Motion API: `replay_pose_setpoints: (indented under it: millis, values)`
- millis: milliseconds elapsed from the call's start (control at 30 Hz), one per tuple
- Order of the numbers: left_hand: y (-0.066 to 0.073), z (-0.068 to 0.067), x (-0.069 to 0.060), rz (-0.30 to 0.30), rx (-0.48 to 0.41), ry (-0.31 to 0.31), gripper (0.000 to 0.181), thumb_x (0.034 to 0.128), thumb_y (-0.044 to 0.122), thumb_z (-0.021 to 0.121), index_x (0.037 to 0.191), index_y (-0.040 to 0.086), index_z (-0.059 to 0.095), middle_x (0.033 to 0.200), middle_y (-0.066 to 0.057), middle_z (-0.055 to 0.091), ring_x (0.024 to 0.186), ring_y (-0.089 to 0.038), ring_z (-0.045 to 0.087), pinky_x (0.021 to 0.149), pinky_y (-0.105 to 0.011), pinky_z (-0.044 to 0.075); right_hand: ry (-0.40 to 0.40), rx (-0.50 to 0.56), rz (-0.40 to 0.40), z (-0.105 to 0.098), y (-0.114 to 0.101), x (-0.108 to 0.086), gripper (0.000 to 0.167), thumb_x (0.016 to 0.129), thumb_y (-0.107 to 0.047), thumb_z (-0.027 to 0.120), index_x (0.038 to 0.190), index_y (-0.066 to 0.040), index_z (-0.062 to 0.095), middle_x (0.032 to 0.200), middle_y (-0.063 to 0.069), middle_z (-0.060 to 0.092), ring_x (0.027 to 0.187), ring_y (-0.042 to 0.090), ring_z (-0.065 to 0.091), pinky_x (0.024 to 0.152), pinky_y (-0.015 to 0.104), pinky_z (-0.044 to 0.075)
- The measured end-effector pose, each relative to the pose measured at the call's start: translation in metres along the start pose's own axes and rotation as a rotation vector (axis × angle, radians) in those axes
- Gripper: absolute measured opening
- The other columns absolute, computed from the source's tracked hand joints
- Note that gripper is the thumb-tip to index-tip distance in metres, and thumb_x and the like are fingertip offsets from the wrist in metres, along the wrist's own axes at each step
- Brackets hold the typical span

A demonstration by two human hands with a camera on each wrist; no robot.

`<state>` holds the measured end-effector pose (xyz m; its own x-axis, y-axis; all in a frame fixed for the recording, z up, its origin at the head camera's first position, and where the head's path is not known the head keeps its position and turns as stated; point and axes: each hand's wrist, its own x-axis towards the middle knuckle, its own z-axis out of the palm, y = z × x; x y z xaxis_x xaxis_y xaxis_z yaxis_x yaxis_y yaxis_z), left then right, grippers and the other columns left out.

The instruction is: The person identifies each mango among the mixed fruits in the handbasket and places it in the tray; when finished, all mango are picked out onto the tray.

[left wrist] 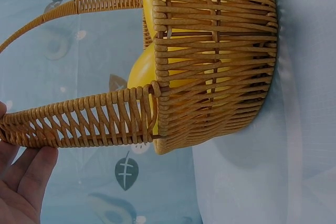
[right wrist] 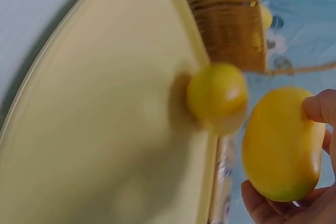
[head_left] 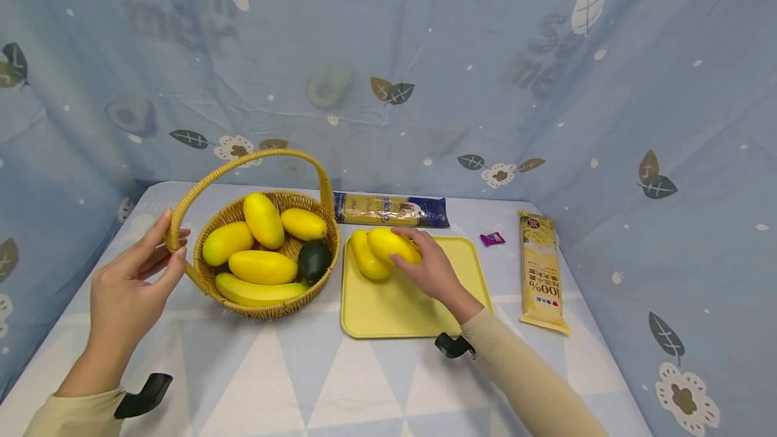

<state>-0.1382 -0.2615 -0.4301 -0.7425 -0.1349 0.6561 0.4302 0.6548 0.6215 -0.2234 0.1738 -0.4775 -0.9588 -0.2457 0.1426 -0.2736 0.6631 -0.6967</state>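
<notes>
My left hand [head_left: 130,292] pinches the side of the wicker basket's arched handle [head_left: 200,184]; in the left wrist view the fingers [left wrist: 39,169] lie against the handle's edge. Inside the basket [head_left: 267,311] are several yellow mangoes [head_left: 263,221], a yellow banana-shaped fruit [head_left: 257,290] and a dark green avocado [head_left: 314,261]. My right hand [head_left: 432,268] grips a yellow mango [head_left: 391,245] above the yellow tray [head_left: 400,315]. In the right wrist view this mango [right wrist: 283,142] is held off the tray, while another mango [right wrist: 218,95] rests on it near the edge.
Behind the tray lies a blue and yellow pasta packet [head_left: 391,210]. A small purple candy [head_left: 492,239] sits right of the tray, with a tall yellow noodle packet [head_left: 542,272] farther right. A blue patterned curtain [head_left: 388,73] closes off the back and sides.
</notes>
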Motion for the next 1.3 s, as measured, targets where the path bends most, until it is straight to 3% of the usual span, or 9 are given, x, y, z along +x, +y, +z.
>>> replay_pose_setpoints:
  millis: [433,600,733,1000,1133,1300]
  values:
    - [0.002,0.001,-0.001,-0.009,0.000,0.000,0.083,0.0779,-0.020,0.074,0.145,0.024,0.056,0.117,0.036,0.060,0.101,0.021,0.058,0.082,-0.002,0.045,0.019,-0.011,0.109,0.003,0.041,0.004,0.050,0.096,-0.029,0.072,0.142,-0.021,0.058,0.142,0.010,0.057,0.129,0.033,0.053,0.112,0.052,0.042]
    - [0.002,0.001,-0.001,-0.013,0.001,-0.001,0.082,0.0782,-0.020,0.074,0.145,0.025,0.056,0.117,0.036,0.061,0.101,0.021,0.058,0.082,-0.002,0.045,-0.001,-0.055,0.164,0.006,0.047,0.003,0.049,0.099,-0.034,0.068,0.145,-0.025,0.055,0.145,0.009,0.054,0.133,0.033,0.051,0.115,0.054,0.039]
    - [0.002,0.000,-0.001,-0.010,0.008,-0.003,0.083,0.0783,-0.019,0.074,0.146,0.025,0.056,0.117,0.036,0.060,0.101,0.022,0.057,0.082,-0.002,0.044,0.008,-0.112,0.159,0.006,0.047,0.003,0.047,0.102,-0.036,0.062,0.148,-0.030,0.053,0.148,0.009,0.052,0.135,0.034,0.050,0.115,0.056,0.038]
    - [0.001,0.000,0.001,0.005,0.001,0.003,0.083,0.0772,-0.021,0.074,0.145,0.023,0.057,0.117,0.035,0.060,0.102,0.021,0.058,0.082,-0.002,0.045,-0.003,-0.179,0.121,0.006,0.044,0.004,0.045,0.103,-0.033,0.061,0.147,-0.027,0.054,0.144,0.010,0.055,0.132,0.034,0.052,0.114,0.054,0.041]
    - [0.000,0.001,0.001,0.009,-0.001,0.006,0.083,0.0768,-0.021,0.074,0.145,0.023,0.057,0.117,0.034,0.061,0.102,0.021,0.058,0.081,-0.002,0.045,0.005,-0.199,0.124,0.007,0.045,0.005,0.055,0.097,-0.030,0.070,0.149,-0.026,0.052,0.143,0.012,0.053,0.129,0.033,0.051,0.113,0.053,0.042]
    - [0.000,0.000,0.001,0.013,-0.005,0.009,0.083,0.0764,-0.021,0.075,0.145,0.022,0.057,0.117,0.033,0.061,0.102,0.020,0.059,0.081,-0.002,0.045,0.031,-0.183,0.150,0.009,0.049,0.005,0.065,0.091,-0.029,0.076,0.150,-0.026,0.050,0.137,0.015,0.048,0.115,0.033,0.055,0.105,0.052,0.048]
